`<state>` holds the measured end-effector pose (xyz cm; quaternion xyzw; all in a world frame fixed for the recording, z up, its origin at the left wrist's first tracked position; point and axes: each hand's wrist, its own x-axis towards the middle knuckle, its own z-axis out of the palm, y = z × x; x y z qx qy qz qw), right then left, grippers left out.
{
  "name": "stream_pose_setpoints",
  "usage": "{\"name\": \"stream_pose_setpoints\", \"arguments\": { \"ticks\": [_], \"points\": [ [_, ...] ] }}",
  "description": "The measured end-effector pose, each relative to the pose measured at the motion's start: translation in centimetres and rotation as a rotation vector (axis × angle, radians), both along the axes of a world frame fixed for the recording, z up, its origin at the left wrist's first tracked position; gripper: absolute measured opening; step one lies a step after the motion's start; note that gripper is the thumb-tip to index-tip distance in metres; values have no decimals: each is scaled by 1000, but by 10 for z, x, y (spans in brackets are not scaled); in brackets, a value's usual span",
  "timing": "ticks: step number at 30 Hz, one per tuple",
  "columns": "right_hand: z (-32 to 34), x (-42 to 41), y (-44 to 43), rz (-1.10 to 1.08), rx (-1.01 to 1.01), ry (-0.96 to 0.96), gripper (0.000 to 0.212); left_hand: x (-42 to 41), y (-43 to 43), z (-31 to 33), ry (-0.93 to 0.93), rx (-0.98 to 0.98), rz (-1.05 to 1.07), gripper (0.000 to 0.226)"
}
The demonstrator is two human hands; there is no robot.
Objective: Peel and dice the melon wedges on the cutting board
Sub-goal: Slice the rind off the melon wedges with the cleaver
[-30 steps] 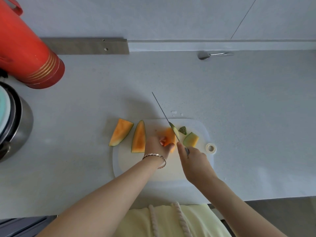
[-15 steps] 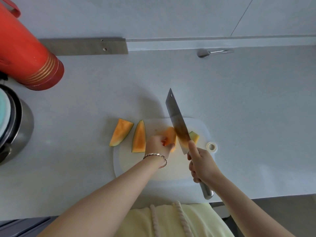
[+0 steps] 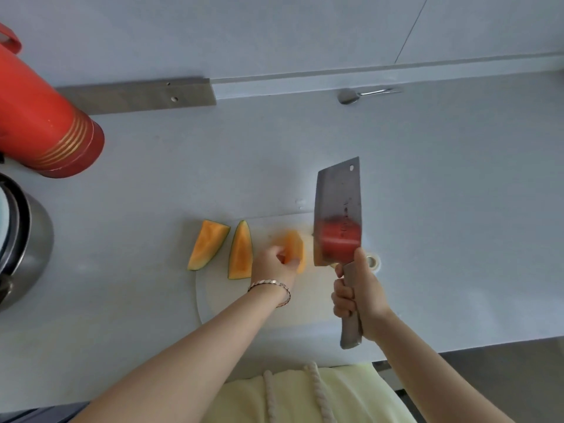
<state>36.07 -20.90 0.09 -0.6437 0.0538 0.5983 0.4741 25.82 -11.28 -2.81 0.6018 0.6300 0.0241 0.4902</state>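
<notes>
Swung clear of the fruit since half a second ago, the broad steel cleaver [image 3: 337, 209] now shows us its flat side. Its blade points toward the top of the frame, right of centre, with a red reflection across its lower half. Our right hand [image 3: 360, 297] grips the cleaver's metal handle, fingers [image 3: 341, 300] wrapped tight around it, over the lower right of the white plastic cutting board [image 3: 244, 309].

Our left hand [image 3: 273, 264], a thin metal bracelet [image 3: 271, 284] at its wrist, has kept its place at the board's centre. Its fingers are clamped on a peeled orange melon piece [image 3: 295, 244] on the board, just left of the blade.

Left of that hand lie the first unpeeled melon wedge [image 3: 241, 251], on the board, and the second unpeeled melon wedge [image 3: 208, 244], at the board's upper left corner and partly over its edge onto the pale grey worktop [image 3: 457, 209]. The rind offcuts we saw a second ago now sit behind the blade.

A red cylindrical flask [image 3: 45, 126] fills the upper left of the frame and a steel pot [image 3: 30, 254] sits at the left edge. A steel spoon [image 3: 351, 95] lies at the back of the worktop.
</notes>
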Motion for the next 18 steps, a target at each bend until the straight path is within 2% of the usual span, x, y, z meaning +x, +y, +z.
{"name": "stream_pose_setpoints", "arguments": {
  "ticks": [3,6,8,11,13,14,15,16,18],
  "points": [
    [16,22,-15,40,10,-62,49,-4,4,2,12,-31,-38,34],
    [30,47,-27,266,-31,-313,50,-8,10,10,53,83,-160,41],
    [34,60,-33,518,-83,-615,49,-10,18,24,23,387,-184,38],
    [37,68,-40,873,-184,-1019,48,-7,31,50,-195,968,-282,32],
    [39,69,-39,1040,-252,-1163,43,0,38,56,-283,1129,-491,26],
    [40,69,-37,1122,-278,-1217,42,5,42,58,-300,1115,-633,25],
    [41,70,-36,1198,-297,-1255,42,11,43,61,-293,1020,-767,28],
    [42,72,-36,1254,-304,-1278,42,18,44,63,-256,849,-881,34],
    [41,76,-36,1321,-289,-1313,39,32,41,62,-52,503,-1052,51]
  ]
}}
